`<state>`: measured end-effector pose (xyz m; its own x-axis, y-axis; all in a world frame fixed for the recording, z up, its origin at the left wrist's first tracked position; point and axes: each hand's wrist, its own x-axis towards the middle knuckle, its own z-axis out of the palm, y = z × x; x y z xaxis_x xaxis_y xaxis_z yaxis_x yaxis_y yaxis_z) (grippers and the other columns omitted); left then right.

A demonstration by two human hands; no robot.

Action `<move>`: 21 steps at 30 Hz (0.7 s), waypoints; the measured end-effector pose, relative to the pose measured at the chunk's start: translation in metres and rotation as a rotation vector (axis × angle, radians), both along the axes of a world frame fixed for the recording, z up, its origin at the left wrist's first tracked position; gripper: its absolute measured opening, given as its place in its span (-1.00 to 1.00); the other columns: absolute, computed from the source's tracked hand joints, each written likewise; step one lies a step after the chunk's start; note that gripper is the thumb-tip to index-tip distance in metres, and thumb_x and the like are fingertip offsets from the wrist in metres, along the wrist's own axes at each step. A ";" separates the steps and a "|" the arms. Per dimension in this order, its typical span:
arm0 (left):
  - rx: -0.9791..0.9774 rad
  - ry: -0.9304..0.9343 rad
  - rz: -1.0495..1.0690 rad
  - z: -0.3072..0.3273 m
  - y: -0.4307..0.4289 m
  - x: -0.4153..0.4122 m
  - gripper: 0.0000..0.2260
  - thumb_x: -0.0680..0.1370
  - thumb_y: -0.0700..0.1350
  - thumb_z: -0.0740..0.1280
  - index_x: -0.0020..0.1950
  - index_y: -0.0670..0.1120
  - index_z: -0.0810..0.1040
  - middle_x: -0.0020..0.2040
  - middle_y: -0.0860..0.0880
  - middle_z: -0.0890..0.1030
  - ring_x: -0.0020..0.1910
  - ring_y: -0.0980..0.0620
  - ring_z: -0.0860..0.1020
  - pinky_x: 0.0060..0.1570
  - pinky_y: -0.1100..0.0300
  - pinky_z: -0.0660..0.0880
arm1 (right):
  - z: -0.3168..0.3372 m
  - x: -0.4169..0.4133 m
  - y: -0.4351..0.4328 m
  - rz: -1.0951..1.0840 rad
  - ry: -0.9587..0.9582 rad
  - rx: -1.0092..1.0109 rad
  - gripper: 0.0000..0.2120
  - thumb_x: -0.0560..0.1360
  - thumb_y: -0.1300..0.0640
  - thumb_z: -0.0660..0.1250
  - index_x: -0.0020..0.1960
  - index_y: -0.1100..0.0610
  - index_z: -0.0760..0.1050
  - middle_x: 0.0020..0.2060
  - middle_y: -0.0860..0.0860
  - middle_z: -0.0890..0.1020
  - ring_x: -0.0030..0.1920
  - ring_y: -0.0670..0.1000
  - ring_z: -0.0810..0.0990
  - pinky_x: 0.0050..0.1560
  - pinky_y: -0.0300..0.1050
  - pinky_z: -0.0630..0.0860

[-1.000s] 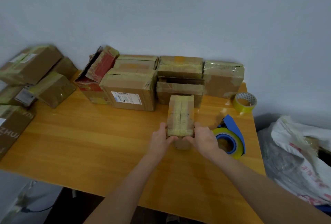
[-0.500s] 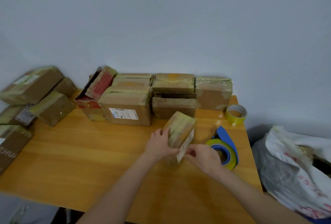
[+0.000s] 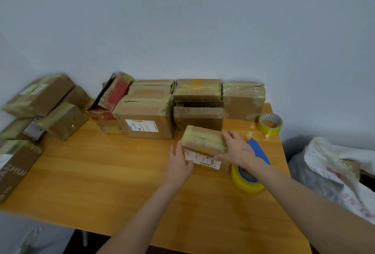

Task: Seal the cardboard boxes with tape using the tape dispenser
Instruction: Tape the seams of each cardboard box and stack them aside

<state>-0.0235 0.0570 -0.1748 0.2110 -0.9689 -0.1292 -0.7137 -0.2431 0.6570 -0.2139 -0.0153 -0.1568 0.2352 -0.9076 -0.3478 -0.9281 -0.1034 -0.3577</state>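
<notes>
Small box [image 3: 203, 143]: between both hands toward the right side of the table [image 3: 101, 176], just in front of the back row of boxes. Yellowish tape covers its top, and a white printed label faces the person. Whether it sits flat on the wood or is slightly raised I cannot tell.
Left hand [image 3: 179, 161]: pressed against the box's left end with its fingers [image 3: 176, 149] fairly straight and pointing away from the person. The thumb is at the label's lower corner, with no real curl round the box.
Right hand [image 3: 237, 149]: grips the box's right end, with the fingers spread over the top edge and the thumb on the front face beside the label.
Tape dispenser [image 3: 246, 179]: blue, loaded with a yellow roll. It lies on the table just right of the box and partly under the right wrist, untouched by either hand.
Spare tape roll [image 3: 271, 124]: yellow, at the table's far right corner.
Back row of boxes [image 3: 148, 117]: taped cartons against the wall, one of them red.
Box pile [image 3: 42, 99]: stacked off the table's left end.
White bag [image 3: 334, 164]: crumpled, right of the table.
</notes>
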 end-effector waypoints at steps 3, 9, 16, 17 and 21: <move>0.100 0.281 0.030 0.003 0.000 -0.013 -0.32 0.57 -0.04 0.33 0.57 -0.03 0.00 0.43 0.03 0.32 0.41 -0.04 0.35 0.22 0.16 0.39 | 0.002 0.009 0.005 0.003 -0.058 0.114 -0.05 0.35 -0.38 0.37 0.57 -0.09 0.01 0.42 0.12 0.20 0.33 0.17 0.38 0.27 0.06 0.45; 0.185 0.108 -0.137 0.007 0.007 -0.009 -0.21 0.51 0.13 0.36 0.59 0.02 -0.02 0.58 -0.09 -0.20 0.53 -0.09 0.07 0.42 0.01 0.25 | -0.011 0.020 0.032 0.051 -0.172 0.037 -0.28 0.47 -0.18 0.35 0.53 -0.03 0.16 0.29 0.04 0.46 0.24 0.06 0.47 0.18 -0.06 0.48; 0.192 -0.199 -0.294 -0.003 0.001 0.000 -0.09 0.42 0.14 0.46 0.56 0.17 -0.08 0.55 -0.12 -0.31 0.50 -0.17 0.17 0.40 0.00 0.27 | -0.005 -0.040 0.038 -0.176 -0.139 -0.098 -0.48 0.51 -0.16 0.33 0.41 0.00 0.39 0.23 0.00 0.48 0.19 0.03 0.51 0.11 -0.10 0.48; 0.194 -0.212 -0.319 -0.004 -0.002 0.003 -0.10 0.43 0.11 0.46 0.56 0.18 -0.08 0.55 -0.12 -0.30 0.50 -0.17 0.17 0.41 0.01 0.27 | -0.008 -0.054 0.037 -0.272 -0.096 -0.112 -0.44 0.51 -0.16 0.34 0.43 0.04 0.36 0.26 0.05 0.44 0.21 0.07 0.48 0.16 -0.07 0.46; 0.225 -0.237 -0.383 -0.004 -0.008 0.020 -0.13 0.46 0.02 0.46 0.55 0.23 -0.08 0.56 -0.06 -0.30 0.50 -0.13 0.15 0.40 0.01 0.29 | -0.027 -0.093 0.031 -0.463 -0.038 0.195 -0.44 0.44 -0.20 0.42 0.24 0.13 0.36 0.12 0.13 0.48 0.09 0.12 0.51 -0.09 -0.06 0.45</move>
